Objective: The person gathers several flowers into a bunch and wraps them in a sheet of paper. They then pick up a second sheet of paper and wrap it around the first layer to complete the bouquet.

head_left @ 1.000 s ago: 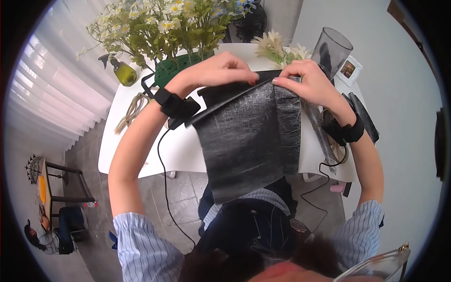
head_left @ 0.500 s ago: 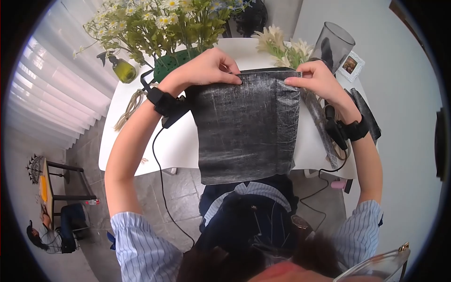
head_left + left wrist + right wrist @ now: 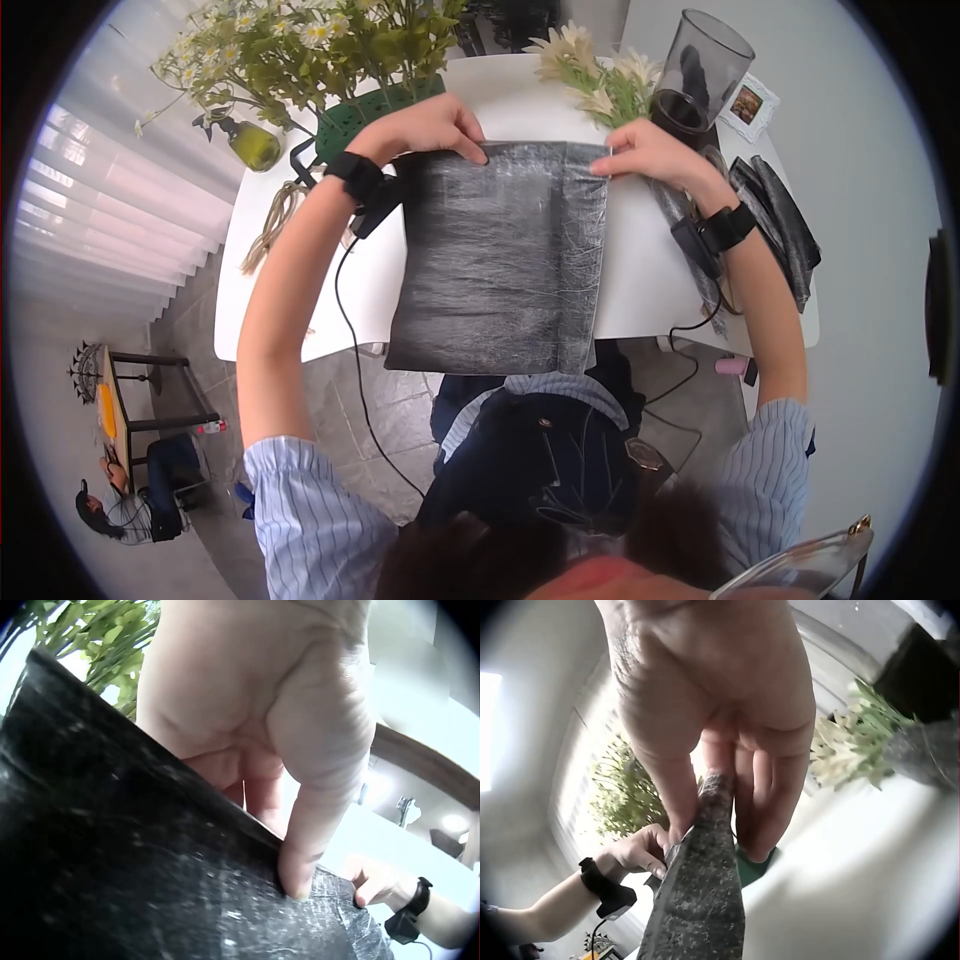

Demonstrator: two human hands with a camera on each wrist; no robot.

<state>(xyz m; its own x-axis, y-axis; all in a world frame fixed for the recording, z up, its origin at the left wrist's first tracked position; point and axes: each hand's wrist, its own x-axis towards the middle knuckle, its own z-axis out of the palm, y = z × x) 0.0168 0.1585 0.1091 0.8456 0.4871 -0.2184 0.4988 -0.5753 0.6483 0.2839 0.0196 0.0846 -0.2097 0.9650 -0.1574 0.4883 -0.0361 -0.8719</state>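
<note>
A black, wrinkled, shiny sheet hangs spread between both hands, its lower end reaching past the table's front edge. My left hand pinches the top edge left of its middle. In the left wrist view, the thumb presses the near face while the other fingers go behind the sheet. At the upper right corner, my right hand pinches the edge between thumb and fingers. Seen from the right wrist, the sheet is nearly edge-on, a narrow strip running down from the fingertips.
Daisies stand in a green basket, beside a green spray bottle. Cream flowers, a grey vase, a framed picture and dark rolled sheets lie right. Twine lies left on the white table.
The sheet has gone from slanted with a folded-over top to spread out with a nearly level top edge. The left hand has slid left along the edge, away from the right hand.
</note>
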